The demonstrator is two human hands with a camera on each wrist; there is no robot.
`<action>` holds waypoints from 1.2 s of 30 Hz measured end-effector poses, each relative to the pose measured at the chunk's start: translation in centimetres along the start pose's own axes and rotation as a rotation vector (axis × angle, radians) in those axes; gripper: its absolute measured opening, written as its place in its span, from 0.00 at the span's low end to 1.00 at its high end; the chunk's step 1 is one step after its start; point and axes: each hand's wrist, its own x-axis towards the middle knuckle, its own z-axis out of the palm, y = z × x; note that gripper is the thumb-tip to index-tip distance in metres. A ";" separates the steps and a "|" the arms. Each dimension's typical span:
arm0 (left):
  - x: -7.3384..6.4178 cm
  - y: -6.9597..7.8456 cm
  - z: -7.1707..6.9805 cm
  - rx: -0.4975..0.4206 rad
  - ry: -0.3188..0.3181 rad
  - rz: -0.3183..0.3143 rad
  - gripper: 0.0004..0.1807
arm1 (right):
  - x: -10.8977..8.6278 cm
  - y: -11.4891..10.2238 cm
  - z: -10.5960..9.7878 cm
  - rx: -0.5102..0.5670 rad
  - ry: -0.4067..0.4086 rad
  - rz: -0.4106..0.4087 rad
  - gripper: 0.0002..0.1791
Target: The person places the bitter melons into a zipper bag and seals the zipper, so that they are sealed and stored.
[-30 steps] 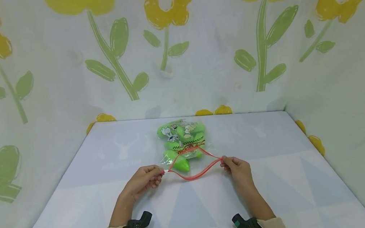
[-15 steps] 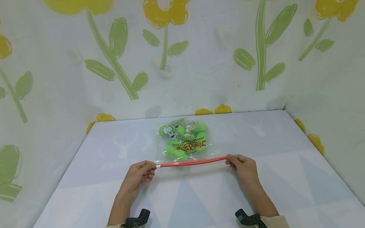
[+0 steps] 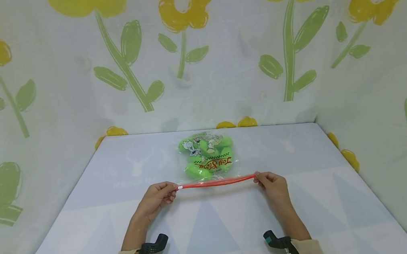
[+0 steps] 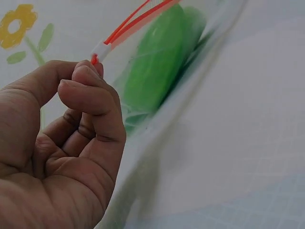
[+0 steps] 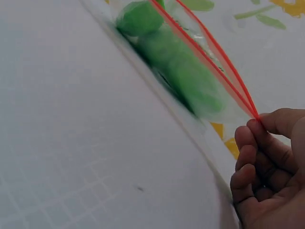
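Note:
A clear zip bag (image 3: 209, 156) printed with cartoon figures and red lettering lies on the table, its red-edged mouth towards me. Several bright green rounded objects (image 4: 156, 59) are inside it. My left hand (image 3: 156, 199) pinches the left corner of the mouth, right by the white zip slider (image 4: 101, 50). At the other corner my right hand (image 3: 273, 188) pinches the end of the red zip strip (image 5: 228, 76) between thumb and forefinger. The strip stretches between both hands, its two edges slightly apart in the right wrist view.
The table (image 3: 216, 233) has a pale cover with light blue triangles. White cloth walls (image 3: 222, 76) with yellow flowers stand behind it and at both sides. A black camera mount sits on each wrist.
The bag's mouth was wide apart a second ago; its red edges have come almost together as my hands pulled outward. Over the last half second the hands barely shifted.

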 end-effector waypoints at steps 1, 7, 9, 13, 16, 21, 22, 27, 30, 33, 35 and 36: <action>0.0 -0.1 0.0 -0.006 0.002 -0.001 0.08 | 0.0 0.2 0.0 -0.045 0.010 -0.013 0.20; 0.1 -0.3 -0.2 -0.022 0.039 0.016 0.08 | -0.6 0.2 0.2 -0.202 0.178 -0.167 0.24; 0.1 -0.3 -0.2 -0.026 0.043 0.016 0.07 | -1.0 -0.4 0.6 -0.208 0.233 -0.287 0.18; 0.1 -0.3 -0.3 -0.027 0.054 0.009 0.07 | -1.5 -1.7 2.2 -0.258 0.246 -0.640 0.06; 0.2 -0.4 -0.3 -0.019 0.068 0.017 0.08 | -1.7 -2.8 3.8 -0.296 0.194 -0.886 0.08; 0.2 -0.4 0.0 -0.010 0.068 0.031 0.09 | -2.3 -4.3 6.8 -0.364 0.098 -1.077 0.11; 0.2 -0.4 0.1 -0.012 0.065 0.028 0.09 | -2.5 -4.4 7.4 -0.386 0.081 -1.102 0.11; 0.0 -0.4 0.4 -0.011 0.068 0.023 0.11 | -3.4 -4.6 10.1 -0.476 -0.009 -1.212 0.13; 0.0 -0.2 0.3 0.002 0.078 0.032 0.13 | -3.9 -4.6 11.4 -0.497 -0.046 -1.240 0.13; 0.0 -0.1 0.3 0.009 0.078 0.035 0.15 | -4.2 -4.6 12.3 -0.502 -0.067 -1.236 0.13; 0.1 -0.1 0.2 0.004 0.073 0.034 0.15 | -4.2 -4.6 12.8 -0.504 -0.074 -1.242 0.13; 0.1 -0.2 0.2 0.001 0.072 0.033 0.14 | -4.2 -4.6 13.1 -0.508 -0.077 -1.244 0.13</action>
